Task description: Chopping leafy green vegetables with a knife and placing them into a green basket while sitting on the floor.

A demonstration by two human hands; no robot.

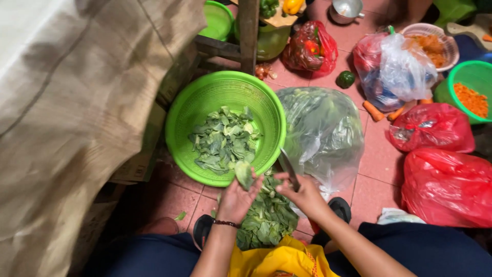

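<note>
The left hand (237, 197) pinches one pale green leaf piece (244, 174) between thumb and fingertips, holding it just over the near rim of the large green basin (179, 110). The right hand (303, 195) is curled tight around the handle of one knife (288, 166), whose blade points up and away toward the basin's rim, close beside the leaf piece. Below both hands, a heap of leafy greens (269, 218) lies on a yellow bag (284, 259) at the person's lap. Inside the basin sits a pile of cut leaves (223, 139).

Just right of the basin on the tiled floor (376, 154) stands one clear plastic bag (323, 133) of greens. Further out lie three red bags: one (310, 48) near the far edge and two (433, 128) (446, 187) at the right edge. Two loose carrots (373, 111) and one green pepper (345, 79) rest on the floor between them. A smaller green basin (474, 77) of orange shreds sits at the right edge.
</note>
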